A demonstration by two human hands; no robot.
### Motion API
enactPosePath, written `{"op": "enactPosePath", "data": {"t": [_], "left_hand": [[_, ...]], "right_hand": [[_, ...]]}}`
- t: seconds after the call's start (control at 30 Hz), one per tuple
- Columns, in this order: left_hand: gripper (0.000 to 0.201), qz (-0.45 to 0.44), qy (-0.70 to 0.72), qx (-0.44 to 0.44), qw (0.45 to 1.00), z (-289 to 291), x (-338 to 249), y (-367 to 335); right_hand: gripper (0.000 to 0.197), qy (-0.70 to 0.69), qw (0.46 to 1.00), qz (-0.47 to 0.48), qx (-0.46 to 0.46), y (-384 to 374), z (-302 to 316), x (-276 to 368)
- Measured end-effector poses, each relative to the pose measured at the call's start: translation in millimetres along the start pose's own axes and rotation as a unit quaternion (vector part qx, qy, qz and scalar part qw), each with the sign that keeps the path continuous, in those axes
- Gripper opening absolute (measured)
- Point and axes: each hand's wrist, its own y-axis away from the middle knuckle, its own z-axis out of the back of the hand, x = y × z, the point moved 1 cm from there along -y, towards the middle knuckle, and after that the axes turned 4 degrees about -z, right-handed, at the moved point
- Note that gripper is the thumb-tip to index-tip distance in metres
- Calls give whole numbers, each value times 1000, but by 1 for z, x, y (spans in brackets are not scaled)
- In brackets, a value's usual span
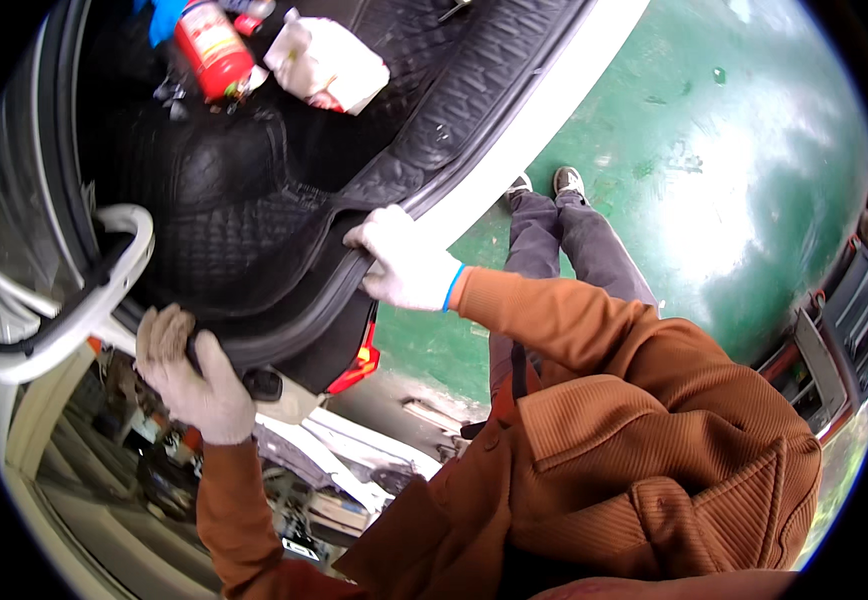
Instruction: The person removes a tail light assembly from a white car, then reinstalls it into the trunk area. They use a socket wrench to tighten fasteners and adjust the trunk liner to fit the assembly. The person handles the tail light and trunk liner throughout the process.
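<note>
Both my hands wear white knitted gloves at the opening of a car's cargo area. My right hand point(409, 262) is closed over the black rubber door seal point(299, 338), its fingers curled on the edge beside the white body panel. At the seal's left corner is my left hand point(194, 378), its glove grey with dirt at the fingertips. Its fingers are stretched out and the thumb stands apart, touching or very near the seal. Inside the opening lies a black quilted cargo mat point(224, 225), its raised edge next to the seal.
On the mat are a red fire extinguisher point(216, 52) and a crumpled white bag point(329, 65). A white curved hinge arm point(119, 290) is at the left. Below the seal is a red tail light point(357, 365). The floor point(644, 160) is green; equipment point(824, 360) stands at far right.
</note>
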Motion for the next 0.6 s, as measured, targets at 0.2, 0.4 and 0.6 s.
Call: {"op": "enactPosePath", "data": {"t": [0.2, 0.4, 0.6], "left_hand": [[22, -11, -25, 18, 999, 7, -1, -10], [23, -6, -2, 15, 1000, 4, 0, -7], [22, -7, 8, 10, 1000, 4, 2, -8]], "right_hand": [[50, -104, 992, 73, 28, -13, 3, 51], [52, -85, 994, 68, 27, -17, 5, 124], [50, -76, 996, 49, 4, -21, 0, 170]]}}
